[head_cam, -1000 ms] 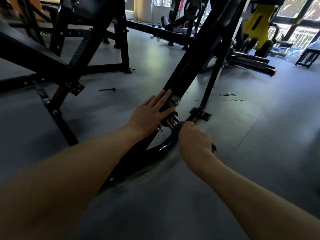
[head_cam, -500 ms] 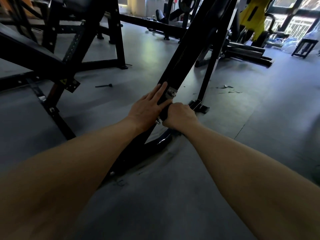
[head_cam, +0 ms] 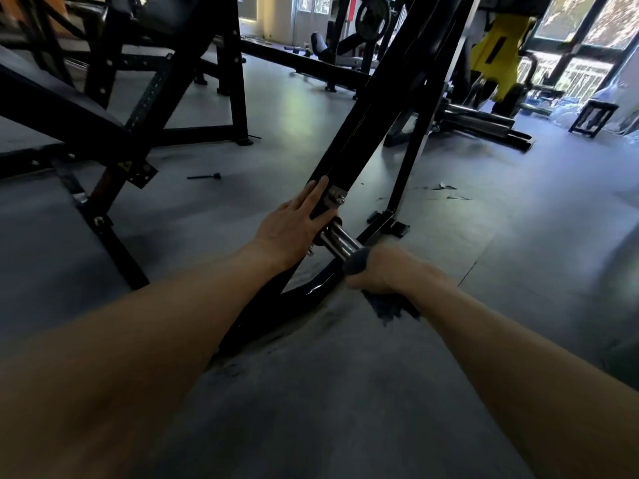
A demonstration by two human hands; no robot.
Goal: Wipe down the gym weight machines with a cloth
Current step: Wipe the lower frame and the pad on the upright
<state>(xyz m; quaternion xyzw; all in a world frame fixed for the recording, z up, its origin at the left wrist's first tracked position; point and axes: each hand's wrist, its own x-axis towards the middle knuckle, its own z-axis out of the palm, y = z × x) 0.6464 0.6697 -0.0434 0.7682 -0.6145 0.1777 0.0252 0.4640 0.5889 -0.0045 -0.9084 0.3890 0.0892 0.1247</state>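
Note:
A black weight machine's slanted beam (head_cam: 366, 133) runs down to a curved black base tube (head_cam: 311, 290) on the floor. A short chrome peg (head_cam: 337, 242) sticks out near the beam's lower end. My left hand (head_cam: 294, 224) rests flat against the beam with its fingers straight, just left of a bolted bracket (head_cam: 336, 197). My right hand (head_cam: 378, 271) grips a dark cloth (head_cam: 387, 307) wrapped around the outer end of the chrome peg; part of the cloth hangs below my fist.
A black bench frame (head_cam: 114, 133) stands at the left, with a small dark pin (head_cam: 205, 176) lying on the grey floor beside it. A yellow machine (head_cam: 498, 57) and a stool (head_cam: 593, 115) stand at the back right by the windows. Paper scraps (head_cam: 446, 188) lie past the machine's foot.
My right hand has slid with the cloth from the base of the chrome peg outward to its end, uncovering the peg. My left hand has stayed on the beam.

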